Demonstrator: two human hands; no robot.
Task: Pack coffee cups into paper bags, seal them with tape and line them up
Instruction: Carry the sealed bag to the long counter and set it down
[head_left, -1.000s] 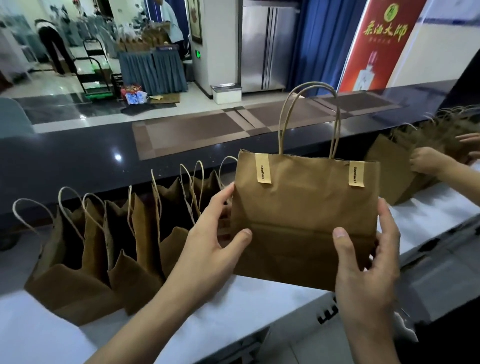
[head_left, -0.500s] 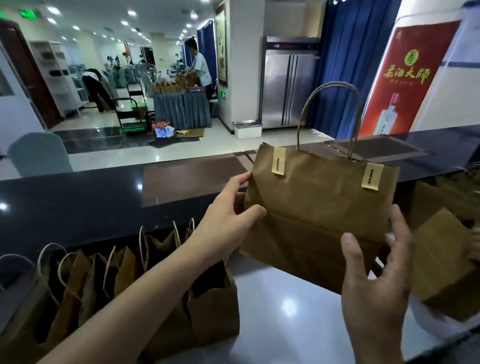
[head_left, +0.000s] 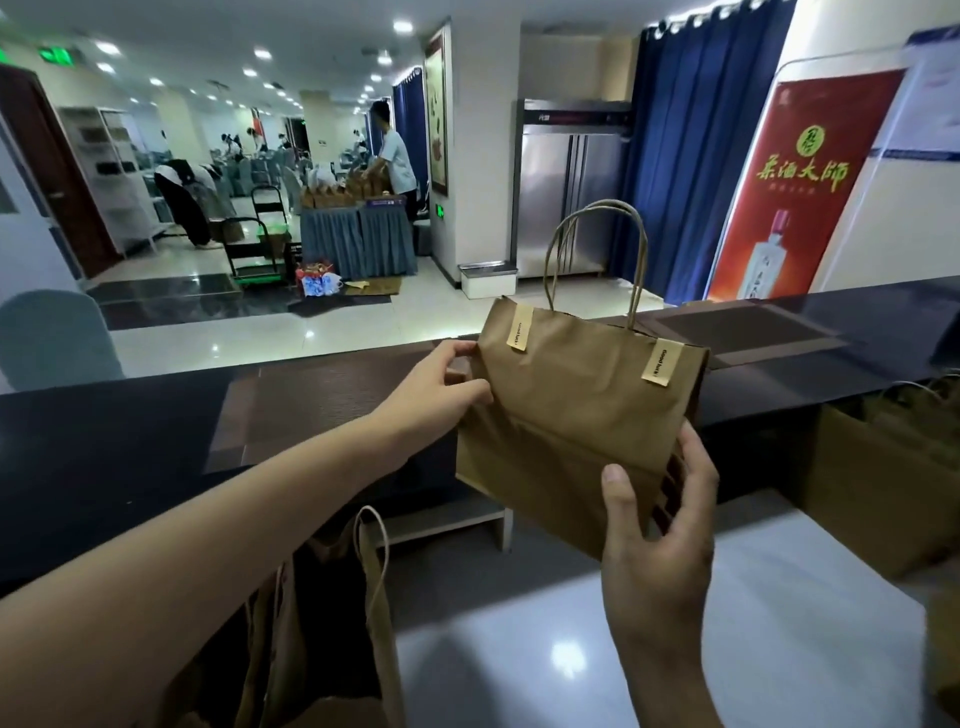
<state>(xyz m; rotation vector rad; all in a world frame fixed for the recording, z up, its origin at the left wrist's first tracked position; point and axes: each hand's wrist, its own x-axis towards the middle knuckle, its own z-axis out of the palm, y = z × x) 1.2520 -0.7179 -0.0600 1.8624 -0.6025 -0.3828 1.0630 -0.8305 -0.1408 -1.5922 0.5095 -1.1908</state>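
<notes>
A brown paper bag (head_left: 571, 410) with twine handles hangs in the air above the white counter, tilted slightly. Two tan tape strips (head_left: 520, 332) seal its top edge. My left hand (head_left: 436, 395) pinches the bag's left edge with thumb and fingers. My right hand (head_left: 660, 545) grips its lower right corner, thumb in front and fingers behind. Whatever is inside the bag is hidden.
Open paper bags (head_left: 332, 623) stand at the lower left under my left arm. More brown bags (head_left: 883, 467) sit at the right against the dark raised counter ledge (head_left: 156, 431). The white counter top (head_left: 519, 649) lies below. People work at a far table (head_left: 358, 244).
The sealed bag has been lifted higher and further from me, over the ledge. The view tilted up, so the row of open bags dropped toward the lower left corner.
</notes>
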